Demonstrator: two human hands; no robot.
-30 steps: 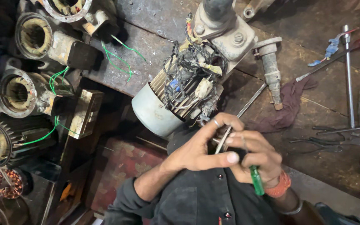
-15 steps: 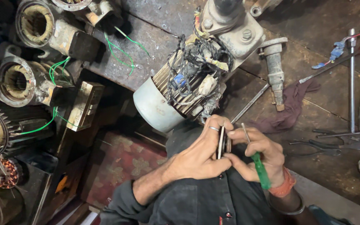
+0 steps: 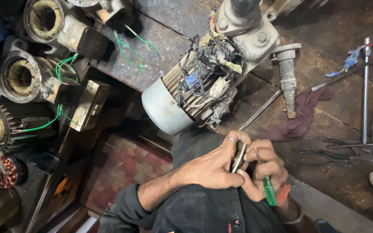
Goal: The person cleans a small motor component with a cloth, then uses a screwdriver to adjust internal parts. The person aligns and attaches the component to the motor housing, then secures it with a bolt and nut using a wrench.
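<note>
Both hands work a small flat metal part close to the body, near of an opened electric motor on a dark wooden bench.

The bench point(image 3: 324, 181) fills the right and far side of the scene. The electric motor point(image 3: 195, 90) lies tilted at centre, pale end cap toward the near left, tangled wiring exposed on its top. Stator housings point(image 3: 26, 80) with green wires stand at the far left. A dark red rag point(image 3: 301, 114) lies right of the motor, with long steel rods point(image 3: 365, 90) further right. The left hand point(image 3: 214, 166) grasps the flat metal part point(image 3: 238, 156) edge-on between thumb and fingers. The right hand point(image 3: 266, 170) touches the left, clenched around a green-handled screwdriver point(image 3: 268, 190); its shaft meets the part, which sits between the two hands.
</note>
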